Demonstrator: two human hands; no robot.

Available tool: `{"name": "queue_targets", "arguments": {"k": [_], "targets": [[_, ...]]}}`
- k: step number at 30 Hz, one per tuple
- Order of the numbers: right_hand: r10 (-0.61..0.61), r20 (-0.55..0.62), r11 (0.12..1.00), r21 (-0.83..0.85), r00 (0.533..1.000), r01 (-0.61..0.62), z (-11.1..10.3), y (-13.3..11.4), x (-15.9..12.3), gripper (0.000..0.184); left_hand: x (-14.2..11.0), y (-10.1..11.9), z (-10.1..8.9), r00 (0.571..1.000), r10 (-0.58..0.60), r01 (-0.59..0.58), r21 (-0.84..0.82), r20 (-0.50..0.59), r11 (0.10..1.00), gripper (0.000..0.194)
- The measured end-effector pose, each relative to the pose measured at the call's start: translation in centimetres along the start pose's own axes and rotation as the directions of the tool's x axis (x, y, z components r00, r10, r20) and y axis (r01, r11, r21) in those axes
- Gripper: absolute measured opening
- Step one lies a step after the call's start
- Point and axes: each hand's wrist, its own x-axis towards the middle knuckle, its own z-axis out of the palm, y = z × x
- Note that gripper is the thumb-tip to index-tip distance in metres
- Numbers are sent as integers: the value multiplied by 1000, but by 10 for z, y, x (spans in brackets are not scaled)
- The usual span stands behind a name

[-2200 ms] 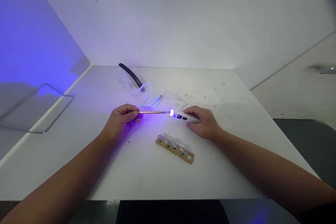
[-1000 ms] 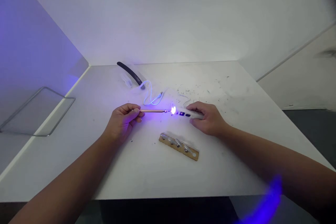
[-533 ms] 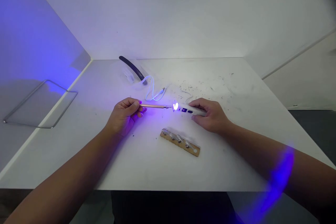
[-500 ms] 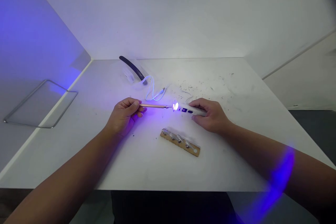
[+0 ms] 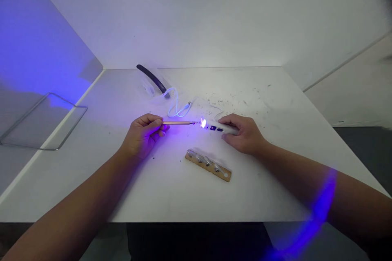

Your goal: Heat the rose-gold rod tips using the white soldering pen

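My left hand (image 5: 145,134) is closed around the back end of a slim rose-gold pen-like tool (image 5: 177,122), which points right. Its thin metal tip reaches the bright violet glow at the head of a white handheld UV nail lamp (image 5: 228,129). Whatever sits on the tip is washed out by the light. My right hand (image 5: 245,133) grips the lamp's rear part, its small dark display and button facing up. Below both hands lies a brown strip (image 5: 221,173) with several clear nail tips on metal studs.
Behind the hands are a dark curved nail file (image 5: 151,77), a looped white USB cable (image 5: 176,102) and a translucent piece of plastic (image 5: 149,88). Dark crumbs dot the white table (image 5: 171,195) at back right. A metal wire frame (image 5: 29,116) stands at the left.
The view has shifted slightly, moving everything a little left. The glow at the lamp's head has changed shape, from two lobes to one small bright patch. Both hands keep their hold.
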Motion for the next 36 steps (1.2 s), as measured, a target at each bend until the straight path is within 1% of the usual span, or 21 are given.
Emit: {"name": "queue_targets", "arguments": {"k": [5,15,22,27,31,36], "targets": [[-3,-5,1000,-9,1000,3,0,0,1,31,-2,2,3,999,-8,7,-23,-32,1000,14],[-9,-6,1000,-3,1000,9,0,0,0,32,-3,2,3,997,-1,1,1,-72,1000,15],[1,-14,1000,-2,1000,-1,0,0,0,31,-2,-2,1,998,65,-64,37,-24,997,14],[-6,-8,1000,-10,1000,6,1,1,0,32,-1,-4,0,997,81,-80,60,-20,995,14],[-5,-7,1000,-18,1000,4,1,1,0,33,-1,-5,0,996,83,-82,58,-13,995,16],[6,3,1000,-29,1000,-5,0,0,0,32,-2,-2,1,998,56,-53,72,-34,996,14]]}}
